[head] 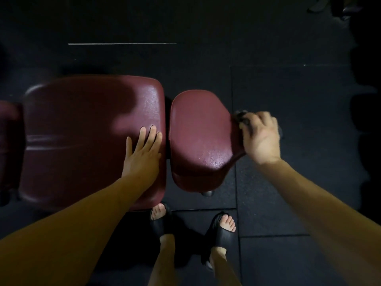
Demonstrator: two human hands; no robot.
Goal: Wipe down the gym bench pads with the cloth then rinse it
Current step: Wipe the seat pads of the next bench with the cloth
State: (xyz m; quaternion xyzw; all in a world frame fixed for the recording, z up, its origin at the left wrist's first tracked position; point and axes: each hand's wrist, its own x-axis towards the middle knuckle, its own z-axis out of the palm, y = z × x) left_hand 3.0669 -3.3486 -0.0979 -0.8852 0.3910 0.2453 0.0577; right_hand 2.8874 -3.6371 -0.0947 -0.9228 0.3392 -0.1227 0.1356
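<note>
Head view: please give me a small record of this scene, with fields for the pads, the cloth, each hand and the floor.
large pad: maroon, partly shiny on its right part
small pad: maroon, right of the large pad, a narrow gap between them, shiny near its front edge
cloth: dark, bunched at the small pad's right edge
right hand: grips the cloth against that edge
left hand: rests flat on the large pad, fingers straight
floor: dark rubber tiles
feet: in black sandals
</note>
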